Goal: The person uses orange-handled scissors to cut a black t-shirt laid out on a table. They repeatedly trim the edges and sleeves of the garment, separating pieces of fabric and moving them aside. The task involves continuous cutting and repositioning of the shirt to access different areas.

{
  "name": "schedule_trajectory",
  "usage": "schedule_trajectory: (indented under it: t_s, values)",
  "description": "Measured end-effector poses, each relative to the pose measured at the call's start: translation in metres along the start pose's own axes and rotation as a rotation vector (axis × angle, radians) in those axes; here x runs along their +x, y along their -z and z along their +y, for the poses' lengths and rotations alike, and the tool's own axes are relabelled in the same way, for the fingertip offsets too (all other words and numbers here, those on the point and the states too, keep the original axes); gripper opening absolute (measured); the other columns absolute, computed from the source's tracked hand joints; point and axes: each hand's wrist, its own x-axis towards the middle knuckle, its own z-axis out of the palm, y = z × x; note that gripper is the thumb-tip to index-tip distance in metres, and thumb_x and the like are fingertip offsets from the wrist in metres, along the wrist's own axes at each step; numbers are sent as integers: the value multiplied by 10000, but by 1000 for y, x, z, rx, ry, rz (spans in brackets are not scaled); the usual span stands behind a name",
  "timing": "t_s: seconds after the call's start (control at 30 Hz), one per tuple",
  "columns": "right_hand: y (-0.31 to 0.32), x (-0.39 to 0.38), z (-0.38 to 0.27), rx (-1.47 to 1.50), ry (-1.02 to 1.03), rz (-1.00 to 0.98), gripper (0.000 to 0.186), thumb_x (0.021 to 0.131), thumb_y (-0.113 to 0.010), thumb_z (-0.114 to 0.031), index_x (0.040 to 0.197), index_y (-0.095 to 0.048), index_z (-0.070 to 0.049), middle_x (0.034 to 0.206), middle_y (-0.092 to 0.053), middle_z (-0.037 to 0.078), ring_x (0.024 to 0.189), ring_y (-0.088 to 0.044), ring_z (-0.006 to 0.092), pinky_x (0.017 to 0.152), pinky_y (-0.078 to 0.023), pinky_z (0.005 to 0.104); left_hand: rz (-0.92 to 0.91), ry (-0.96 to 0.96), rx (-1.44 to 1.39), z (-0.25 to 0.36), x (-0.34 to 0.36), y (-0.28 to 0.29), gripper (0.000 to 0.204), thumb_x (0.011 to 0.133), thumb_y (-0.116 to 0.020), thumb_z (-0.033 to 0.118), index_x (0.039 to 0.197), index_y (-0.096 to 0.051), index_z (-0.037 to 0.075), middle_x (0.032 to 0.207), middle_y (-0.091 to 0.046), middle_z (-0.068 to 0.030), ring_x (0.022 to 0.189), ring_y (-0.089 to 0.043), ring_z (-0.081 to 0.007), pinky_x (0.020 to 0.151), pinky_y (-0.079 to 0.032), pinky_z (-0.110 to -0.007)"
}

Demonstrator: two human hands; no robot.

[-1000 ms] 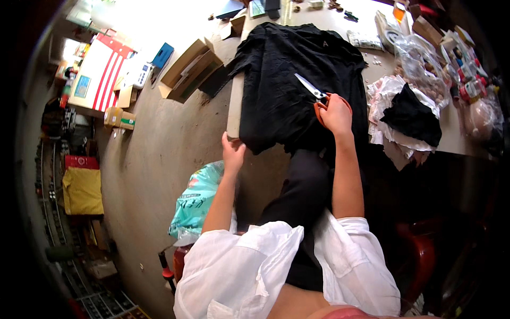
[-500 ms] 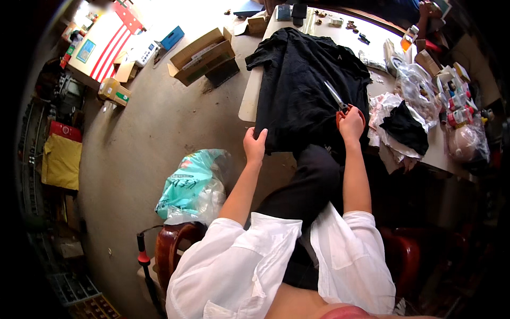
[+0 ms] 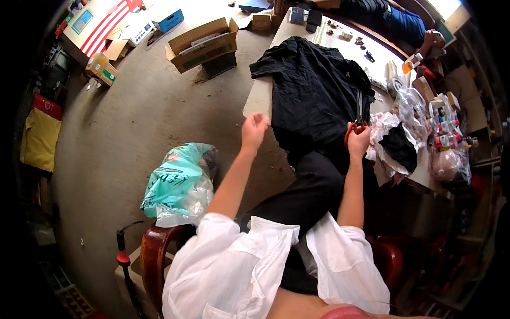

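- So, a pair of red-handled scissors (image 3: 357, 121) was held in the right hand (image 3: 359, 140), fingers closed through the handles, blades pointed away up over the black garment (image 3: 313, 90).
- That garment was spread across the near end of the white table (image 3: 258, 98), its lower edge draped off the front towards the lap.
- The left hand (image 3: 254, 129) was caught in the air just off the table's corner, blurred, nothing gripped, fingers loosely curled; not touching the cloth as far as could be seen.
- A heap of pale and black scraps (image 3: 394, 143) was piled just right of the scissors.
- A teal plastic bag (image 3: 179, 183) was sat on the floor beside the chair, and cardboard boxes (image 3: 202, 43) were left further back.
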Motion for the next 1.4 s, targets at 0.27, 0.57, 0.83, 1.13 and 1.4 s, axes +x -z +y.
schedule_trajectory:
  t_s: [0.27,0.57,0.83,1.13,1.4]
  values:
    - [-13,-15,-163,1046,-420,-712,330,838,-713,-346,865,-534,-71,699,-495,-13,557,-466,67,511,-392,195,511,-46,400,-1,191,14,358,764,-754,238,976,-619,-17,831,-634,-131,744,-610,-220,732,-497,-362]
    - [-67,-95,-184,978,-652,-999,400,828,-702,-429,898,-500,-91,760,-489,-2,544,-435,33,478,-376,175,267,7,-324,39,223,15,122,789,-690,35,769,-577,77,739,-624,-33,600,-602,-159,546,-524,-267]
    - [-61,-104,-171,893,-510,-901,534,767,-722,-525,878,-526,-41,767,-514,12,571,-452,55,505,-387,191,498,167,-409,100,228,-5,110,741,-667,35,823,-611,-13,764,-642,-106,731,-634,-255,685,-524,-357]
    - [-9,-71,-151,1222,-496,-303,333,883,-649,-382,914,-493,-89,737,-502,-12,503,-444,34,456,-374,168,24,-1146,368,118,148,-184,97,717,-610,27,766,-531,1,941,-581,-206,908,-552,-393,824,-457,-439]
    - [-4,-46,-99,1474,-786,-48,404,852,-647,-479,817,-467,-119,668,-494,-3,495,-430,93,471,-342,224,-451,-955,889,11,60,-176,432,736,-685,128,1131,-549,16,1267,-500,-188,1139,-515,-348,963,-433,-392]
